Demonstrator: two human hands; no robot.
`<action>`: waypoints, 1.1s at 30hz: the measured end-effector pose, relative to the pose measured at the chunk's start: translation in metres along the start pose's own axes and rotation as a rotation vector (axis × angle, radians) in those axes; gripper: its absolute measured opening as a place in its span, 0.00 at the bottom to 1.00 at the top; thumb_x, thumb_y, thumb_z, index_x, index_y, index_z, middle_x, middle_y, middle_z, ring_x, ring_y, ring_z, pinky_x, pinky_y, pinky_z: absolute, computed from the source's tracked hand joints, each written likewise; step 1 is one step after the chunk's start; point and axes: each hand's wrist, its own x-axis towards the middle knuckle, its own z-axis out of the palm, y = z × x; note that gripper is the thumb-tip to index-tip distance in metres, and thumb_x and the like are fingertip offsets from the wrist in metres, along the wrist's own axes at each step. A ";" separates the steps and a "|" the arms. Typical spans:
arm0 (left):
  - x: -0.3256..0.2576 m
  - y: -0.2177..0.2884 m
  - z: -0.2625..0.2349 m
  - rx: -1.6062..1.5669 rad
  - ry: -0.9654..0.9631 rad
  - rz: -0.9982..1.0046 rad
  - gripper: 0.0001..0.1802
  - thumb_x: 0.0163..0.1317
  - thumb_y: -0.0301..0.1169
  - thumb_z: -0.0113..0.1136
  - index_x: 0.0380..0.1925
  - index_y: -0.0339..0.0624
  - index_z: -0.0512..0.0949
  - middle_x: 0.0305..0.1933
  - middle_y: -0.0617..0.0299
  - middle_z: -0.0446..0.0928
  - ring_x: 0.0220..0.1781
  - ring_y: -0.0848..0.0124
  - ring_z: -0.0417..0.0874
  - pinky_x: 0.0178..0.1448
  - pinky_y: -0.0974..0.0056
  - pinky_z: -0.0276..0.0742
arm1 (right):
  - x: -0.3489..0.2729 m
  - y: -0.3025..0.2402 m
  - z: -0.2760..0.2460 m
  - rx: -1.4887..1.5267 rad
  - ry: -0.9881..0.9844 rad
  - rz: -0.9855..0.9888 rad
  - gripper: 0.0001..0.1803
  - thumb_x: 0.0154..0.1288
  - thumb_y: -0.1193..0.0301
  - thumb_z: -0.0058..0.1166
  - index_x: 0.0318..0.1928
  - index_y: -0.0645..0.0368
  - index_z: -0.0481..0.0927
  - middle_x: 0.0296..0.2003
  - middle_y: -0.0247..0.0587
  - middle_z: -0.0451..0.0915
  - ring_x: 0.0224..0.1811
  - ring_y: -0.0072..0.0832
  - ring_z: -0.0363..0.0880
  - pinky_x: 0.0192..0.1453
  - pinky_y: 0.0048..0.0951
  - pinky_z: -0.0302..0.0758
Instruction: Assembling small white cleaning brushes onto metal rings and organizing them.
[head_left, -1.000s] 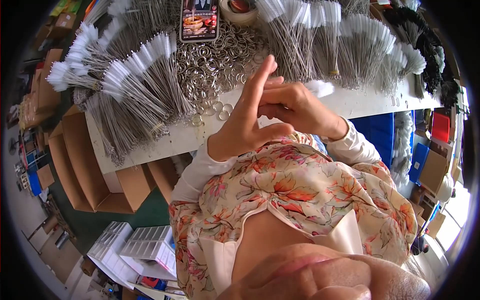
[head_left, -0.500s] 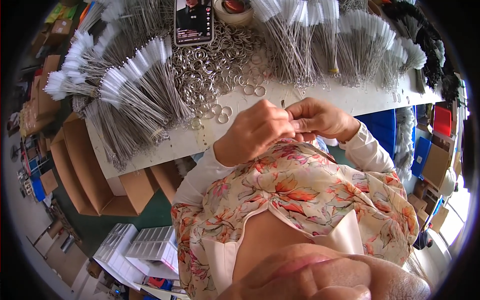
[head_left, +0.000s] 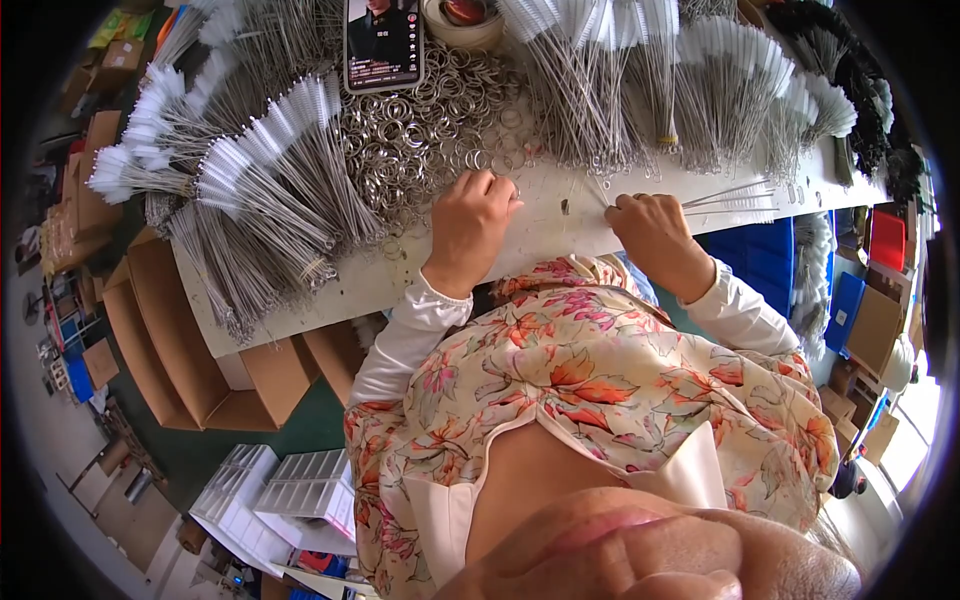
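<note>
My left hand (head_left: 468,232) is over the table beside the heap of metal split rings (head_left: 440,120), fingers curled and pinched together. Whatever is in its fingertips is too small to make out. At the table's near edge, my right hand (head_left: 652,238) is closed on thin wire brushes. Their white bristle ends (head_left: 752,200) stick out to its right, and a wire end shows by the fingertips. Bundles of wire brushes with white bristles (head_left: 270,170) lie left of the rings. More brush bundles (head_left: 590,90) lie to the right.
A phone (head_left: 385,45) stands at the back of the white table (head_left: 540,225), beside a roll of tape (head_left: 462,25). Black brushes (head_left: 855,90) are at the far right. Open cardboard boxes (head_left: 200,350) stand at the lower left, and a blue bin (head_left: 755,255) is below the right edge.
My hands were together in front of my chest and have moved apart. The left went up and left toward the rings; the right moved right, with brushes now showing beside it.
</note>
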 end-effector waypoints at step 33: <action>-0.015 0.020 -0.088 -1.480 0.130 -0.292 0.11 0.58 0.21 0.57 0.42 0.32 0.74 0.41 0.54 0.78 0.42 0.73 0.80 0.45 0.70 0.79 | 0.067 -0.059 -0.064 0.510 0.969 -0.519 0.13 0.35 0.76 0.61 0.29 0.59 0.81 0.37 0.28 0.78 0.21 0.19 0.72 0.21 0.22 0.68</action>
